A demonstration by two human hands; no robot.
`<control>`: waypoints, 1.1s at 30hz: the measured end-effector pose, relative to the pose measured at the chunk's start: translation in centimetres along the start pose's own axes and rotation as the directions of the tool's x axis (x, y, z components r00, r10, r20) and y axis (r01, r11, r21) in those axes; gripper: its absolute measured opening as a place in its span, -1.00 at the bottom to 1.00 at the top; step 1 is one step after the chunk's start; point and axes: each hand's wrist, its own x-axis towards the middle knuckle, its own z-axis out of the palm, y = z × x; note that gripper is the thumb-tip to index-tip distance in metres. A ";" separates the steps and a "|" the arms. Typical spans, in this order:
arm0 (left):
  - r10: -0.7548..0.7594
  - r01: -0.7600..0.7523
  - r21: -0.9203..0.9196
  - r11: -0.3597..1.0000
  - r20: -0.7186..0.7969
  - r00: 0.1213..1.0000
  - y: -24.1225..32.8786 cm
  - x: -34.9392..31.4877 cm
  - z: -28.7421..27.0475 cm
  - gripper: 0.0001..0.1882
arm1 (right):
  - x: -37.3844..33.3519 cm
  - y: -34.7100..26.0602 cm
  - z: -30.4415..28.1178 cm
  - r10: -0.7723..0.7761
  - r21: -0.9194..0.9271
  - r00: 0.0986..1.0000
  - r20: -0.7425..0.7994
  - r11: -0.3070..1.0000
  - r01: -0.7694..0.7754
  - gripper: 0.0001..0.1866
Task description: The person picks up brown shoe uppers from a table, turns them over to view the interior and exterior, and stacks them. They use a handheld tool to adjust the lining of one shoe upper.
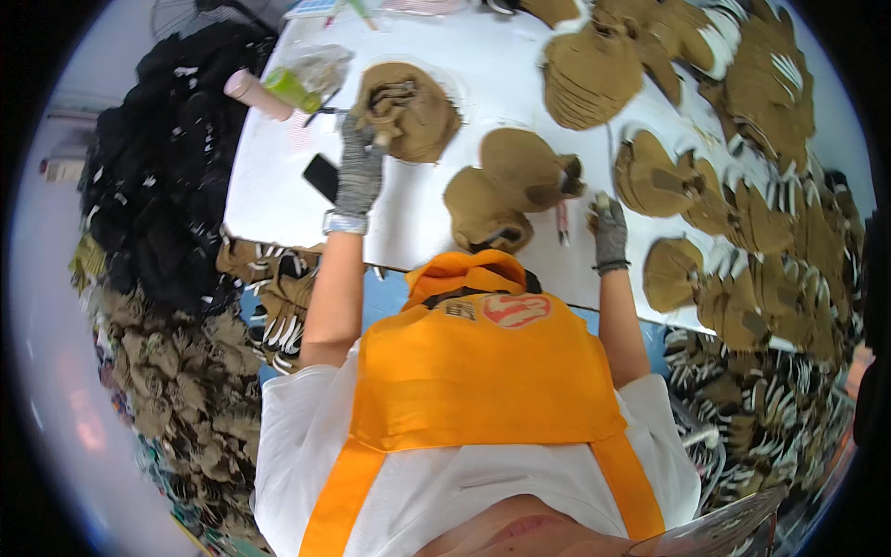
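Note:
My left hand [360, 167], in a grey knitted glove with bare fingertips, is closed on the near left edge of a round brown knitted pile [427, 125]. Part of its fingers is hidden against the fabric. To the right, my right hand [609, 232], in a similar glove, has its fingers curled in above the table; whatever they may hold cannot be made out. Just left of that hand lies a small red-handled tool [562, 223]. Between my hands are two brown knitted bundles, one farther [522, 167] and one nearer [478, 206], each with a dark opening.
On the white table [408, 209], a black phone [321, 176], a pink cylinder [256, 95] and a green roll [292, 90] lie left. Brown knitted stacks [594, 79] and brown gloves [742, 218] fill the right side. Black [167, 158] and brown heaps [176, 381] stand left of the table.

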 end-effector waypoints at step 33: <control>-0.036 0.377 -0.827 0.417 0.399 0.916 14.8 -1.4 3.6 -0.27 | -13.3 -25.8 7.5 -0.779 -0.211 0.427 0.459 0.371 0.904 -0.49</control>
